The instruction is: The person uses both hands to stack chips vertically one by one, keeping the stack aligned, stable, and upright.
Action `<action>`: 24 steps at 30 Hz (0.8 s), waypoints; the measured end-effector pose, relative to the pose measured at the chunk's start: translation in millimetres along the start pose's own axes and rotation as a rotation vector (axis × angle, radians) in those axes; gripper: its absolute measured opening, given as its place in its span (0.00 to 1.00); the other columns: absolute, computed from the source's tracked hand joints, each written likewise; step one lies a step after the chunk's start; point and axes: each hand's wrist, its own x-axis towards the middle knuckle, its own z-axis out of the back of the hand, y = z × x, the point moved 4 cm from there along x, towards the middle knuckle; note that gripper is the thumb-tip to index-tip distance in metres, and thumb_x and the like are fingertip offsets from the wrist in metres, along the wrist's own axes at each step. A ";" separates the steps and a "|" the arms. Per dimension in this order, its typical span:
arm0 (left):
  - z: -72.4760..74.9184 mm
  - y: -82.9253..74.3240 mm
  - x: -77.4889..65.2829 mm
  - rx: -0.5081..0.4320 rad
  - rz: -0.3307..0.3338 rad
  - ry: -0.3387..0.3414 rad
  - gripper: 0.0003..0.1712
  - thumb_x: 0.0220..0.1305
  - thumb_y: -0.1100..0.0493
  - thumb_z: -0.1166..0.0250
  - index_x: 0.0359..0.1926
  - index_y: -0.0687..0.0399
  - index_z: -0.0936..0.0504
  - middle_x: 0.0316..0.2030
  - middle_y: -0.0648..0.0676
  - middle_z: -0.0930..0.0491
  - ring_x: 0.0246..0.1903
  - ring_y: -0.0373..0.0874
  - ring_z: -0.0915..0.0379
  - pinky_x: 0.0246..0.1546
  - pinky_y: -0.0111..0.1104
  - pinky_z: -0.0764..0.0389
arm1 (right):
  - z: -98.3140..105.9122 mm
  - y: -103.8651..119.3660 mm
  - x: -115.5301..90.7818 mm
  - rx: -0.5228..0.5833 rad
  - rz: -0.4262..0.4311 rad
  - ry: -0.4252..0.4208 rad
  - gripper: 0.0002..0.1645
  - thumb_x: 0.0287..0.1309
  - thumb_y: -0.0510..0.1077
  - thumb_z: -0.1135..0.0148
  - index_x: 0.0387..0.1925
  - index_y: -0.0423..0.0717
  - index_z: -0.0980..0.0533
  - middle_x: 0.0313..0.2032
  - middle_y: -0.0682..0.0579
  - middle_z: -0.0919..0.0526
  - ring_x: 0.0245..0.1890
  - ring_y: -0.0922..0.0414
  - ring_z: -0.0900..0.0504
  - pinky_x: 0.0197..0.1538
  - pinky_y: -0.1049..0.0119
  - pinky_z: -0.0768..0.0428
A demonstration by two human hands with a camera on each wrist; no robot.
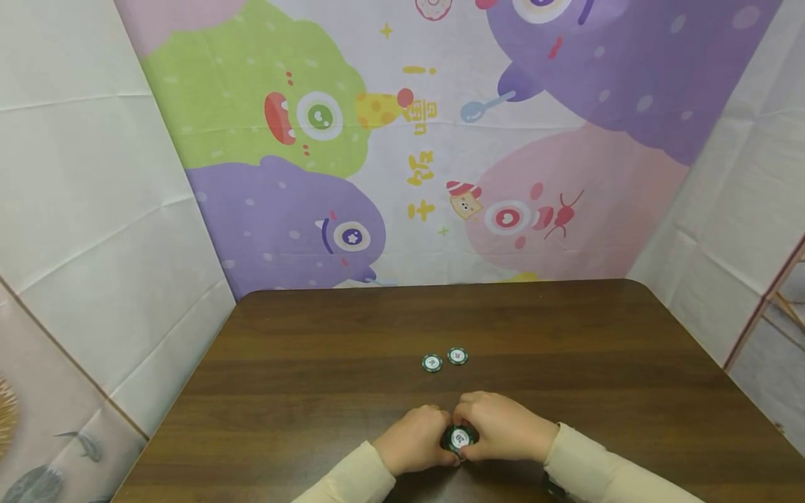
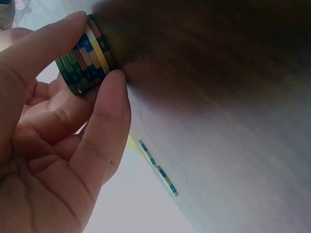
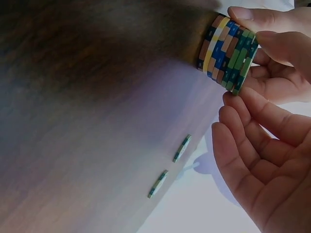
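A short stack of poker chips [image 1: 461, 438] stands on the table near its front edge, and a white "20" face shows on top. Seen from the side in the right wrist view, the stack [image 3: 228, 53] has several layers: green chips uppermost, then blue and brown ones and a yellow-and-white one lower down. My left hand [image 1: 418, 439] grips the stack's left side between thumb and fingers. From the right, my right hand [image 1: 506, 427] holds the upper green chips, its thumb in front and fingertips behind.
Two green-edged chips, a left one [image 1: 432, 362] and a right one [image 1: 458, 356], lie flat and side by side beyond the hands. The brown wooden table [image 1: 302, 363] reaches back to a cartoon-printed cloth [image 1: 402, 251]. White cloth panels hang at both sides.
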 end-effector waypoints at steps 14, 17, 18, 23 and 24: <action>-0.7 1.1 0.6 0.006 -0.023 -0.013 0.17 0.44 0.50 0.21 0.33 0.50 0.18 0.26 0.41 0.21 0.25 0.28 0.33 0.26 0.22 0.29 | -2.0 -3.2 0.8 0.038 -0.015 0.001 0.19 0.45 0.51 0.25 0.39 0.48 0.17 0.34 0.62 0.20 0.30 0.72 0.31 0.35 0.76 0.26; -0.4 1.1 0.4 0.013 -0.023 -0.015 0.17 0.44 0.50 0.21 0.32 0.50 0.18 0.25 0.41 0.22 0.24 0.29 0.34 0.26 0.22 0.30 | -0.6 -5.6 0.1 0.086 -0.037 0.003 0.18 0.47 0.51 0.26 0.40 0.48 0.17 0.35 0.62 0.20 0.31 0.71 0.29 0.35 0.76 0.26; -0.3 1.0 0.3 0.015 -0.023 -0.015 0.17 0.44 0.50 0.21 0.32 0.50 0.18 0.25 0.42 0.22 0.24 0.29 0.34 0.25 0.22 0.30 | 0.0 -6.9 -0.2 0.105 -0.045 0.002 0.18 0.48 0.51 0.27 0.40 0.48 0.17 0.35 0.62 0.20 0.32 0.71 0.28 0.36 0.76 0.25; -0.4 1.1 -0.2 0.007 -0.008 0.003 0.18 0.45 0.49 0.21 0.33 0.53 0.18 0.26 0.42 0.22 0.24 0.29 0.34 0.25 0.22 0.30 | 6.6 -17.0 -0.1 0.148 -0.073 -0.038 0.20 0.54 0.54 0.30 0.43 0.47 0.18 0.39 0.59 0.19 0.37 0.65 0.22 0.40 0.72 0.21; -0.3 1.1 -0.2 0.003 -0.006 0.006 0.19 0.45 0.50 0.21 0.34 0.53 0.18 0.26 0.42 0.22 0.24 0.29 0.34 0.25 0.21 0.29 | 8.1 -19.8 0.5 0.150 -0.078 -0.051 0.20 0.55 0.55 0.31 0.44 0.46 0.19 0.40 0.58 0.19 0.38 0.63 0.20 0.41 0.71 0.20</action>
